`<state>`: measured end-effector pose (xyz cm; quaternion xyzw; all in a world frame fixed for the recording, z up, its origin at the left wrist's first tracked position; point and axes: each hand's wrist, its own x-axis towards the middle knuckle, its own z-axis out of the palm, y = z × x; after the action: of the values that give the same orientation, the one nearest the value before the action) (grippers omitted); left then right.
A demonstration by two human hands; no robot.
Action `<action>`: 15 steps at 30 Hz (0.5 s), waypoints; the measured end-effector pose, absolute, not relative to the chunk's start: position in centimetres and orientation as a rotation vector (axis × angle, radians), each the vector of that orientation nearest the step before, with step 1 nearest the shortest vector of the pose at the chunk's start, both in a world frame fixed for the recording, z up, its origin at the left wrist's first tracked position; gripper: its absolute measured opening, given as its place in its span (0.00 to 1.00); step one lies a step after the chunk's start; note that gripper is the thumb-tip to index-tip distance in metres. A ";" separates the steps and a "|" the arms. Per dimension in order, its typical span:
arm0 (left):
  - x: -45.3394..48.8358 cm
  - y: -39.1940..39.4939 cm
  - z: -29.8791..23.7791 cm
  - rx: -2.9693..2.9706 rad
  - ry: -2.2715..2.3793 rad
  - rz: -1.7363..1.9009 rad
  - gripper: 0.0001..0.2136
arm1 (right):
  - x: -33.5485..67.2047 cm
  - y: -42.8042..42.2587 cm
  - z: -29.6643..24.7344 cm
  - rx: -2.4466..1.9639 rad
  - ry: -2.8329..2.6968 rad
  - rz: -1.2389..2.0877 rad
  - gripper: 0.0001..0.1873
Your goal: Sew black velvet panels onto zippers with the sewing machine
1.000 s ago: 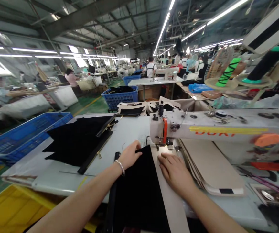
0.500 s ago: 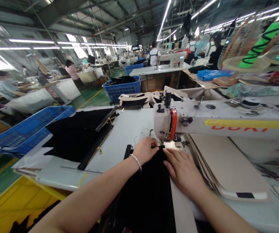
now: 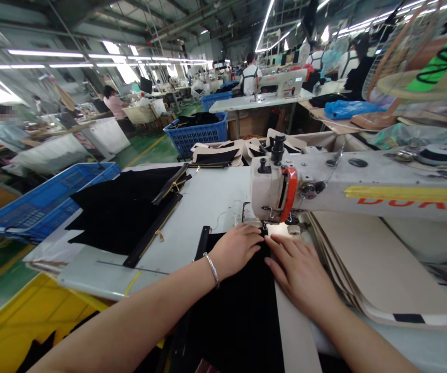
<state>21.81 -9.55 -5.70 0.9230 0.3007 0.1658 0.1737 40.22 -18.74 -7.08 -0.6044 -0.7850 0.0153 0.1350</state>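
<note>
A black fabric panel (image 3: 239, 311) lies on the white sewing table (image 3: 215, 202), running up to the needle of a cream sewing machine (image 3: 273, 189). My left hand (image 3: 235, 248), a silver bracelet on its wrist, presses flat on the panel's top left, fingers pointing at the presser foot. My right hand (image 3: 303, 272) lies flat beside it, on the panel's right edge and the beige piece (image 3: 291, 331) alongside. Both hands have their fingers stretched out and grip nothing.
A heap of black pieces with zippers (image 3: 126, 212) covers the table's left. Stacked beige panels (image 3: 378, 264) sit under the machine arm on the right. Blue crates (image 3: 44, 202) and a yellow bin (image 3: 21, 331) stand at left. Other workers sit at far tables.
Both hands have slid the black panel forward, from a little short of the machine head to right under the presser foot. The view has tilted down slightly.
</note>
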 end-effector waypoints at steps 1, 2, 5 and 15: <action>21.7 -9.8 -5.8 2.622 0.826 0.450 0.13 | 40.2 -18.7 -7.1 -1.753 -2.273 0.043 0.25; 21.5 -10.0 -6.0 2.617 0.832 0.446 0.13 | 40.2 -18.7 -7.1 -1.754 -2.273 0.039 0.24; 21.4 -10.0 -6.4 2.616 0.848 0.449 0.14 | 40.2 -18.7 -7.1 -1.763 -2.268 0.019 0.24; 21.8 -9.2 -7.3 2.659 0.796 0.519 0.13 | 40.2 -18.3 -7.3 -1.783 -2.263 0.015 0.25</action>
<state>21.75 -9.16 -7.25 0.9298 0.2784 0.1815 0.1580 40.18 -18.34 -7.35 -0.6135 -0.7789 0.0052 0.1298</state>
